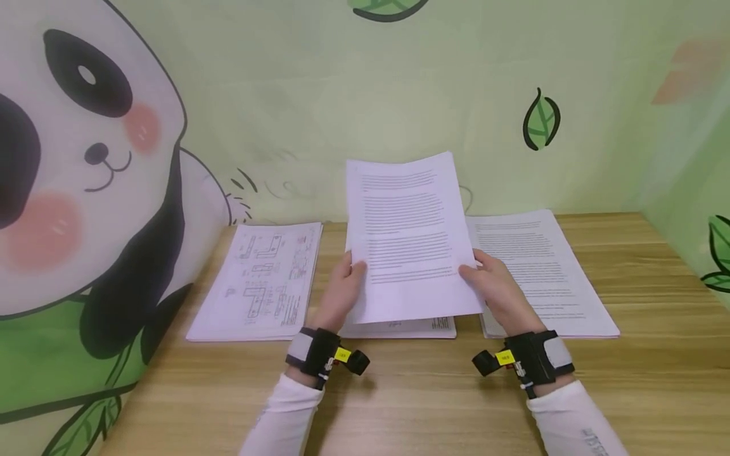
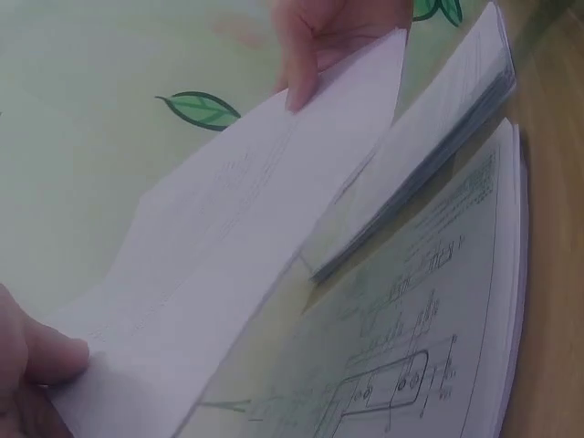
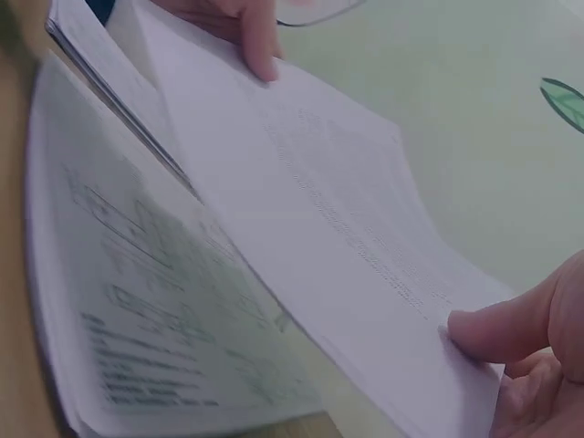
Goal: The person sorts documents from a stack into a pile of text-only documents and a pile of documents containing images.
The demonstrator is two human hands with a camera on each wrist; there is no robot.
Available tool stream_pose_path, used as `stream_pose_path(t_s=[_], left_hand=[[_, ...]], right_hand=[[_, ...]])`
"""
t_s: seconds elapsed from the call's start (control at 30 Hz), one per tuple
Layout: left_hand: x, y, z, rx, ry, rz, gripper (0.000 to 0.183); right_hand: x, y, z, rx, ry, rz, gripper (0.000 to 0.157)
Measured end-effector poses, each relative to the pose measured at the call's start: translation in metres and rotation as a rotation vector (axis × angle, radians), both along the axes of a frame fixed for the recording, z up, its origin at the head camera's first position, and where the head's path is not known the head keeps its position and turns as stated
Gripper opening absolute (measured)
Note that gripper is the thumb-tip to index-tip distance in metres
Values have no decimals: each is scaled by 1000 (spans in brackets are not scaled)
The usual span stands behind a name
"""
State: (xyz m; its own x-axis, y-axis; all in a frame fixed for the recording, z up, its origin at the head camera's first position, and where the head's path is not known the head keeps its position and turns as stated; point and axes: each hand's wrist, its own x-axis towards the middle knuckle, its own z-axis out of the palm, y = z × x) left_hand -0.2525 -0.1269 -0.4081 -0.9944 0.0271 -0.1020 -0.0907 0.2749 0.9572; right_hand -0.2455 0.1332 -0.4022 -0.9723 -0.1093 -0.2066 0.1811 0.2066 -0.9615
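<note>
Printed paper [image 1: 407, 234] covered in lines of text is held up, tilted, by both hands above the middle of the table. My left hand [image 1: 340, 292] pinches its left edge, thumb [image 2: 57, 356] on the printed face. On the opposite edge, my right hand [image 1: 503, 292] grips it the same way, its thumb [image 3: 497, 330] pressing on top. Below the held paper lies a middle stack [image 1: 393, 329] with line drawings, mostly hidden in the head view; its drawings [image 2: 383, 383] show better in the left wrist view.
To the left lies a stack of technical drawings [image 1: 259, 285]; a stack of text pages [image 1: 536, 272] lies to the right. The wooden table [image 1: 422, 405] meets a pale green wall covering [image 1: 274, 101] with a panda and leaves. Both wrists wear black straps [image 1: 538, 358] with small cameras.
</note>
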Motion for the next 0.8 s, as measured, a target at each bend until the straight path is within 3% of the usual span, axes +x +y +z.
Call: stream_pose_path(t_s=[0.13,0.23,0.43,0.63,0.8], left_hand=[[-3,17,-2,-4,17,-90,54],[-5,27,-3,13,45,-119,55],[-8,47,-9,81,69,-82,47],[-8,72,-14,105,1,-52,46],[-5,92,-20,145,-40,-74,50]], right_hand=[[-2,17,4,27,3,-50,56],[-3,26,6,55,13,-76,58],[-4,46,7,116,17,-96,60],[-4,70,-1,196,21,-135,62],[-3,91,-8,241,7,-150,65]])
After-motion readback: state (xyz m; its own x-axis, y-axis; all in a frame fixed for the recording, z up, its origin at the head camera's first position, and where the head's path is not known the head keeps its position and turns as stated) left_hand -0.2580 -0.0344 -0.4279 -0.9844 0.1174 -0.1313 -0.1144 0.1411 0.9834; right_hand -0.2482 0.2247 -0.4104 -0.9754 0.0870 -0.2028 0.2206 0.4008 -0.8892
